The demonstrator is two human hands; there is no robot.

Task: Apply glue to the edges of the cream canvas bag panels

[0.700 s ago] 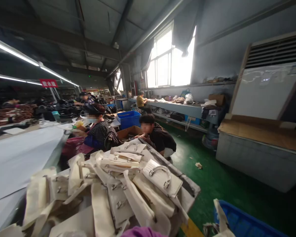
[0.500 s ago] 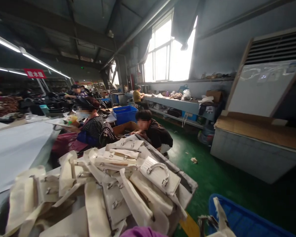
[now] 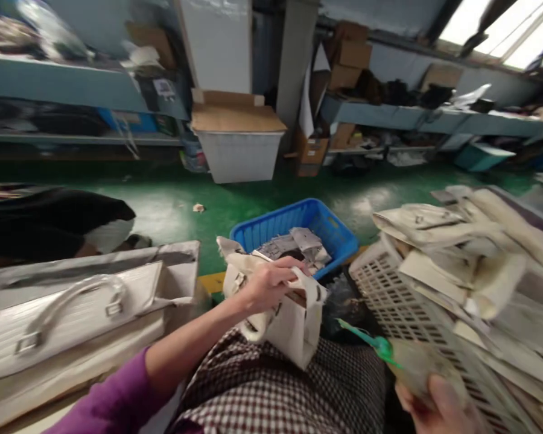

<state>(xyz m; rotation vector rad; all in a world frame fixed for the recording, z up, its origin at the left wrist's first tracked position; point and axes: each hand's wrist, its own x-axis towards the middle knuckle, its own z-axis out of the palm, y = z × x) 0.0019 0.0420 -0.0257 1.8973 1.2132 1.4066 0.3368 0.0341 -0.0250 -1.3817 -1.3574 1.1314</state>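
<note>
My left hand (image 3: 269, 286) is closed on a cream handbag (image 3: 294, 331), an unfinished-looking piece with loose fabric edges, held above my lap. The bag is tilted and its far side is partly hidden by my fingers. At the lower right, my right hand (image 3: 438, 401) wraps around a translucent squeeze bottle (image 3: 428, 361) with a green nozzle (image 3: 380, 345). The nozzle points left toward the bag, apart from it. This hand is blurred. A checked apron (image 3: 271, 398) covers my lap under the bag.
A blue crate (image 3: 337, 232) with grey scraps stands beyond the bag. Cream bag pieces (image 3: 493, 271) heap over a white lattice basket (image 3: 380, 283) at right. On the left table lies a handled bag (image 3: 72, 307); past it a person in dark clothing (image 3: 49, 220) crouches.
The view has swung right and down, from the piled table to my lap. Both my hands, the held bag and the bottle have come into sight.
</note>
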